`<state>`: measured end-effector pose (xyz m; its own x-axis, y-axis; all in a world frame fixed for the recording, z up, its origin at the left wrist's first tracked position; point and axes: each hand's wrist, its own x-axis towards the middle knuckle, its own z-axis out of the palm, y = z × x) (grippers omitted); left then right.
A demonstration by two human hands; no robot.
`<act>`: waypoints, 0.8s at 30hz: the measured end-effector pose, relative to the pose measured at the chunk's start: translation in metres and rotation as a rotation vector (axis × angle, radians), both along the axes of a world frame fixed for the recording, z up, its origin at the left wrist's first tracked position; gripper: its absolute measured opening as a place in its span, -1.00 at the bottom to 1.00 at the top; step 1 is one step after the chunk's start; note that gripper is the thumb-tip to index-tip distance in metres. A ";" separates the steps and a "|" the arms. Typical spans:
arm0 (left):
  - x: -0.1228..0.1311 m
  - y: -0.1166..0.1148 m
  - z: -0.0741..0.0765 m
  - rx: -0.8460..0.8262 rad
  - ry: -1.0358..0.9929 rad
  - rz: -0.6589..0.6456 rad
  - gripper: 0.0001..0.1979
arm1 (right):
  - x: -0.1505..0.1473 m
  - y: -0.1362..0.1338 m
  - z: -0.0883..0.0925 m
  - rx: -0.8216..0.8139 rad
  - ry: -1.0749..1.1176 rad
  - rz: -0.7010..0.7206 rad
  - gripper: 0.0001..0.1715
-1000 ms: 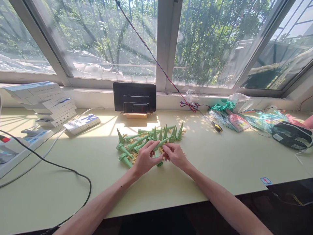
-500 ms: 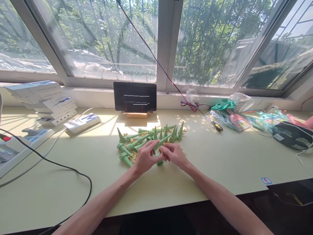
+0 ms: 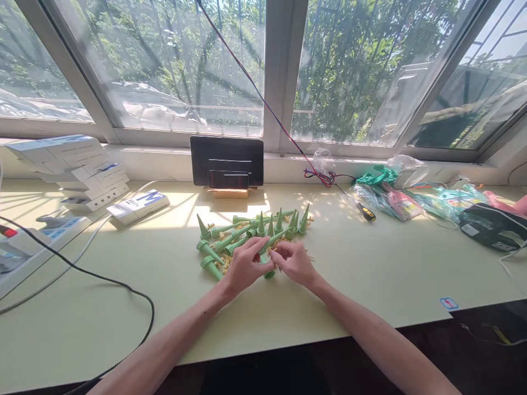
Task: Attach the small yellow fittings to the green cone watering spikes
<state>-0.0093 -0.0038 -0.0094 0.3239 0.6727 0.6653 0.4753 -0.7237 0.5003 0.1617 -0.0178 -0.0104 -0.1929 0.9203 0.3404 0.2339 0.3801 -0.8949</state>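
Observation:
My left hand [image 3: 245, 267] is closed around a green plastic watering spike [image 3: 276, 238], whose pointed end slants up to the right. Against the near end of that spike my right hand [image 3: 295, 264] pinches a small yellow plastic piece, mostly covered by the fingers; it looks like a valve. Below the hands a spike's round ribbed cap [image 3: 269, 274] shows. Around and behind them lies a pile of similar spikes. Some stand point up, like the one [image 3: 304, 220] at the right, and others lie down, like the capped one [image 3: 211, 267]. Small yellow pieces [image 3: 226, 265] are scattered among them.
A tablet [image 3: 226, 159] with a phone before it leans by the window. White boxes [image 3: 78, 170] and a power strip [image 3: 61, 233] are at left, a black cable [image 3: 119, 283] crossing the table. A screwdriver [image 3: 365, 212], plastic bags and a black pouch [image 3: 492, 227] lie right.
The held spike has tilted slightly and its tip has shifted a little to the right. Both hands stay nearly in place, with small finger movements at the yellow piece.

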 end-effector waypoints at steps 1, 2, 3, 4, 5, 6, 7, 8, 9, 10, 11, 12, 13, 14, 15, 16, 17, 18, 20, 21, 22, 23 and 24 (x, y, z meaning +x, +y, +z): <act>0.000 0.000 0.000 0.002 0.000 0.000 -0.60 | 0.000 0.000 0.000 0.006 -0.007 -0.005 -0.68; 0.000 0.000 0.000 0.006 -0.002 0.002 -0.60 | 0.000 0.000 0.001 0.005 -0.005 -0.004 -0.68; 0.001 0.000 -0.001 0.010 -0.004 0.006 -0.61 | 0.000 -0.001 0.001 -0.003 0.006 0.002 -0.68; 0.001 0.000 0.000 0.016 -0.009 0.009 -0.61 | 0.000 -0.001 0.002 -0.016 0.026 0.013 -0.67; 0.001 0.001 0.000 0.022 -0.014 0.012 -0.62 | -0.001 -0.001 0.003 -0.034 0.052 0.027 -0.66; 0.001 0.000 0.000 0.028 -0.018 0.014 -0.63 | -0.001 -0.001 0.003 -0.054 0.083 0.043 -0.64; 0.001 0.000 0.000 0.033 -0.020 0.013 -0.64 | -0.001 0.000 0.004 -0.076 0.114 0.059 -0.62; 0.002 0.000 0.001 0.036 -0.022 0.011 -0.65 | -0.001 0.000 0.004 -0.095 0.142 0.074 -0.60; 0.002 0.000 0.002 0.039 -0.022 0.008 -0.66 | 0.000 0.000 0.004 -0.114 0.167 0.087 -0.59; 0.002 0.000 0.002 0.043 -0.022 0.005 -0.67 | 0.000 0.001 0.004 -0.132 0.187 0.096 -0.58; 0.002 0.000 0.003 0.046 -0.022 0.004 -0.68 | 0.000 0.002 0.003 -0.153 0.206 0.106 -0.58; 0.002 0.000 0.003 0.050 -0.023 0.003 -0.68 | 0.000 0.003 0.003 -0.177 0.226 0.118 -0.58; 0.002 -0.001 0.004 0.052 -0.023 0.004 -0.68 | 0.001 0.004 0.002 -0.206 0.250 0.134 -0.58; 0.002 -0.001 0.004 0.053 -0.023 0.007 -0.68 | 0.001 0.005 0.002 -0.239 0.279 0.153 -0.59; 0.002 -0.001 0.004 0.053 -0.023 0.011 -0.68 | 0.001 0.005 0.002 -0.273 0.311 0.175 -0.60; 0.002 -0.001 0.004 0.051 -0.022 0.013 -0.68 | 0.000 0.006 0.002 -0.306 0.341 0.195 -0.61; 0.002 -0.001 0.004 0.048 -0.019 0.016 -0.68 | 0.000 0.006 0.001 -0.335 0.368 0.211 -0.63; 0.002 -0.001 0.004 0.043 -0.017 0.017 -0.68 | 0.000 0.006 0.002 -0.359 0.387 0.222 -0.64; 0.002 0.000 0.003 0.029 -0.012 0.016 -0.68 | -0.001 0.006 0.002 -0.375 0.399 0.227 -0.65; 0.002 0.000 0.002 0.022 -0.012 0.015 -0.68 | -0.001 0.005 0.002 -0.368 0.391 0.221 -0.65; 0.001 0.000 0.002 0.016 -0.015 0.013 -0.68 | -0.001 0.005 0.002 -0.354 0.375 0.211 -0.64; 0.001 0.000 0.002 0.012 -0.020 0.010 -0.67 | -0.001 0.004 0.003 -0.334 0.353 0.197 -0.63; 0.001 0.001 0.001 0.009 -0.025 0.006 -0.66 | -0.002 0.003 0.003 -0.312 0.328 0.182 -0.63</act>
